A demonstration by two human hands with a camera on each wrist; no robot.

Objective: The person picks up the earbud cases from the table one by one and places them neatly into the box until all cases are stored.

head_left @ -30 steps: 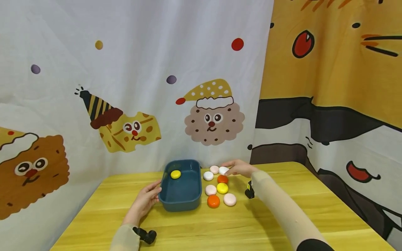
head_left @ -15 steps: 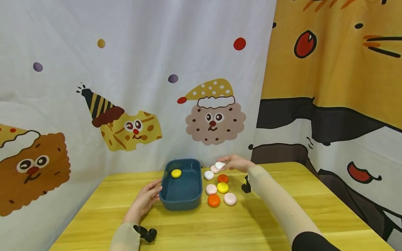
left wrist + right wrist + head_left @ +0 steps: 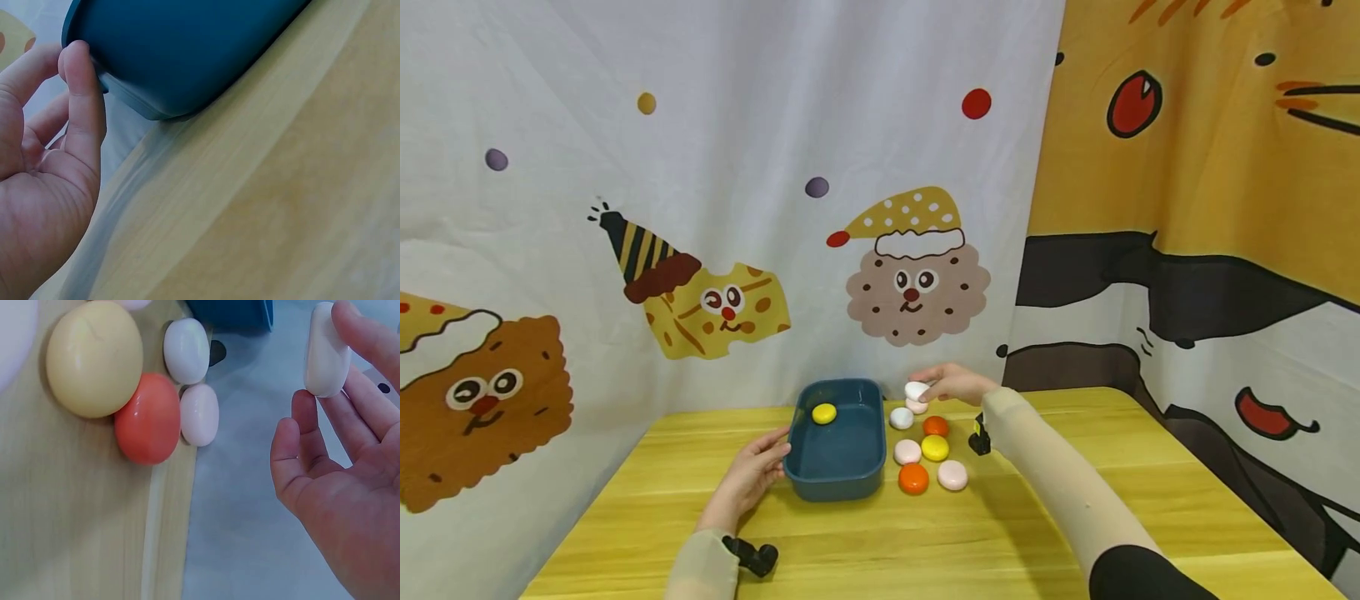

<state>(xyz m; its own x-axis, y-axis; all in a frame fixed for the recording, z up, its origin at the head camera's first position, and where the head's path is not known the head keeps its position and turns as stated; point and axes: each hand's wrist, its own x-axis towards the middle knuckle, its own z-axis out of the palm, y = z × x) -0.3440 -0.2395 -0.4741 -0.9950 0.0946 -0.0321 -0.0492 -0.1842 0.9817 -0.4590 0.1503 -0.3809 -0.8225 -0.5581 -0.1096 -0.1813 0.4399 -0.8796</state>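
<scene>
Right hand [image 3: 957, 384]: grip pinching white disc [image 3: 326, 353], at blue bin [image 3: 835, 490]'s two o'clock. Left hand [image 3: 752, 473]: grip holding blue bin's nine-o'clock side.

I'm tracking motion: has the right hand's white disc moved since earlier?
Yes: in the head view, the held white disc moved left and upward relative to the printed pink cookie.

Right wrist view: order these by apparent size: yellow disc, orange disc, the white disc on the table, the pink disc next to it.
1. Yellow disc
2. Orange disc
3. Resting white disc and pink disc: too alike to rank.
The yellow may just sit nearer the camera.
</scene>
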